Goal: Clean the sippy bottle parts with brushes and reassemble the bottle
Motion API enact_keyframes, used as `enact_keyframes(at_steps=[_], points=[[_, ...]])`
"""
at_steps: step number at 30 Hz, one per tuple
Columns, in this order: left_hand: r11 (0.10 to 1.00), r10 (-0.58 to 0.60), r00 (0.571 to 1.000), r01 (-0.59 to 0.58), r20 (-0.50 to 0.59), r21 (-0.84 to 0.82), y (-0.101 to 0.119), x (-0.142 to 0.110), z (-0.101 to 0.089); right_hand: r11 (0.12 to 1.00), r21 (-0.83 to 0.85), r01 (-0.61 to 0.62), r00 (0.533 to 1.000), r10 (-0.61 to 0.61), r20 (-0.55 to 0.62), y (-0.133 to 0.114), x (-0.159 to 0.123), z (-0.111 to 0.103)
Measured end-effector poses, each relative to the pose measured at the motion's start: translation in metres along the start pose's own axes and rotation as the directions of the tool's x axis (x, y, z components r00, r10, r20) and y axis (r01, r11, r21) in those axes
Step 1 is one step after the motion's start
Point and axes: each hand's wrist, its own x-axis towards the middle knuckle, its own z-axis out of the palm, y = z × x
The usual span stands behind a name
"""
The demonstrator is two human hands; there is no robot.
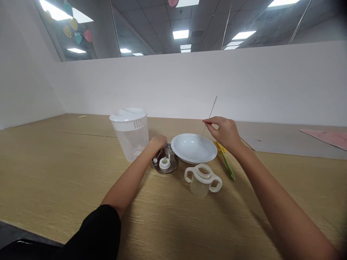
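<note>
I log, nearest first: a clear two-handled plastic cup (202,186); left grip (158,142) curled at a round steel dish (171,167), hold unclear; right grip (223,133) pinched on a thin wire brush (209,117), tilted upright, its lower end above a shallow white plate (187,147).

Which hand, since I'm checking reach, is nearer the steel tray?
Left. The left hand is at the steel tray's far edge; the right hand is past the white bowl.

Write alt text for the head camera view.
A right hand pinches a thin wire brush above a white plate; the left hand reaches over a round steel dish of small parts. A two-handled cup and lidded pitcher stand nearby on a wooden table.
</note>
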Motion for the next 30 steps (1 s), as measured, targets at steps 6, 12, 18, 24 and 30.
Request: enact_keyframes(at_steps=[6, 12, 18, 24, 30], points=[[0.998, -0.03, 0.999, 0.031, -0.022, 0.049, 0.002, -0.004, -0.011, 1.0, -0.008, -0.009, 1.0, 0.01, 0.025, 0.0, 0.0, 0.0], [0.996, -0.068, 0.993, 0.073, -0.1, 0.049, 0.002, -0.003, -0.018, 1.0, -0.02, -0.019, 0.998, 0.02, 0.054, -0.001, 0.0, -0.002], [0.988, -0.147, 0.973, 0.151, -0.18, 0.013, 0.0, 0.001, -0.017, 0.999, -0.025, -0.027, 0.996, 0.029, 0.085, -0.003, 0.0, -0.002], [0.981, -0.191, 0.948, 0.192, -0.254, -0.021, 0.002, -0.002, -0.019, 0.998, -0.026, -0.052, 0.991, 0.055, 0.122, -0.003, 0.0, -0.002], [0.982, -0.188, 0.935, 0.181, -0.301, -0.052, 0.003, -0.006, -0.021, 0.997, -0.018, -0.073, 0.988, 0.074, 0.138, -0.004, 0.0, -0.003]])
